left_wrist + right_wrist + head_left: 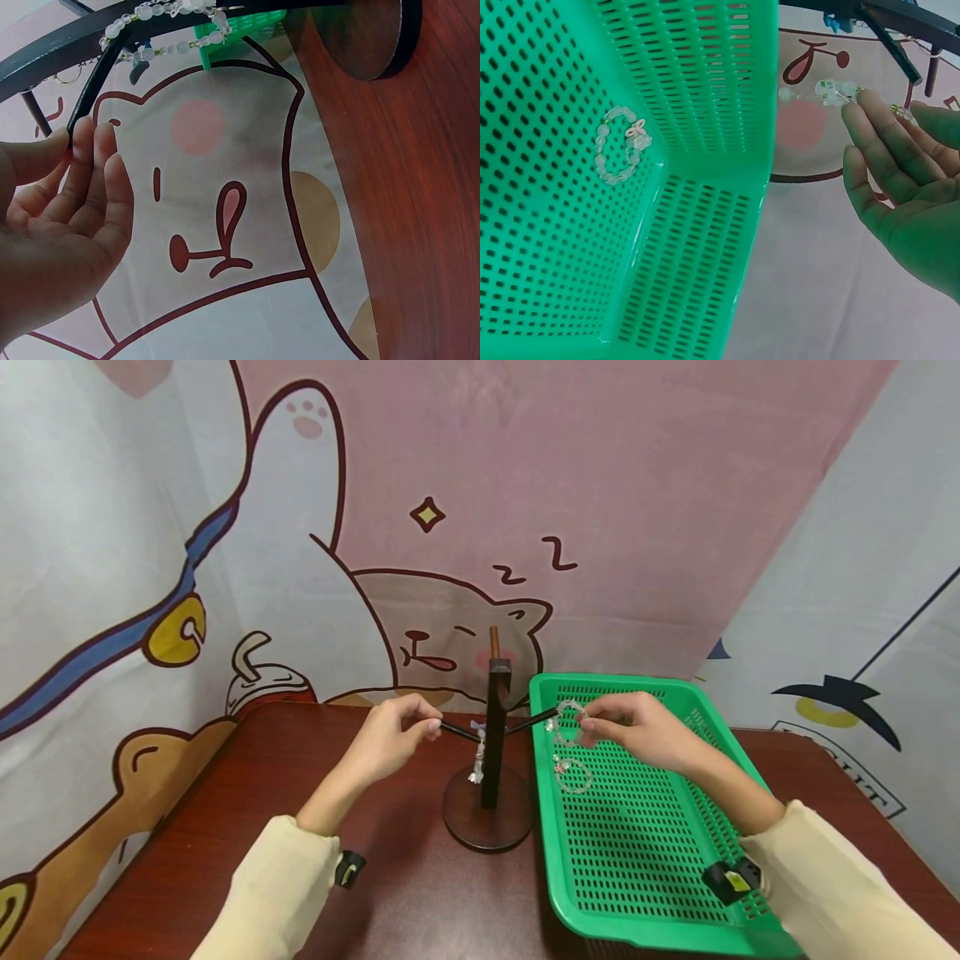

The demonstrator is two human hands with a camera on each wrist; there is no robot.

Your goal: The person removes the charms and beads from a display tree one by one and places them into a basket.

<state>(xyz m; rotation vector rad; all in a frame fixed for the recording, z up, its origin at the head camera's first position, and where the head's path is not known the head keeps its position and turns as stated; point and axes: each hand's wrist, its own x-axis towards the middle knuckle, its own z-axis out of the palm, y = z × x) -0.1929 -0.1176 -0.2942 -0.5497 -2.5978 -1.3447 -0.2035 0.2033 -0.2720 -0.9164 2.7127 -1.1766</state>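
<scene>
A dark wooden stand [491,752] with a round base holds thin black pegs on both sides. My left hand [390,735] pinches the tip of the left peg [94,86] between thumb and fingers. A bracelet of pale clear beads [480,760] hangs on that peg, close to the upright. Over the basket, my right hand [637,727] pinches another clear bead bracelet [829,91] by its right side, its loop right at the tip of the right peg [534,720]. A third bead bracelet [601,142] with a small bow-shaped charm lies in the green basket [551,860].
The basket stands on the reddish-brown table [405,877], directly right of the stand's base. A cartoon-printed cloth [637,485] hangs behind the table and along its sides. Something small and blue [838,22] hangs on the stand.
</scene>
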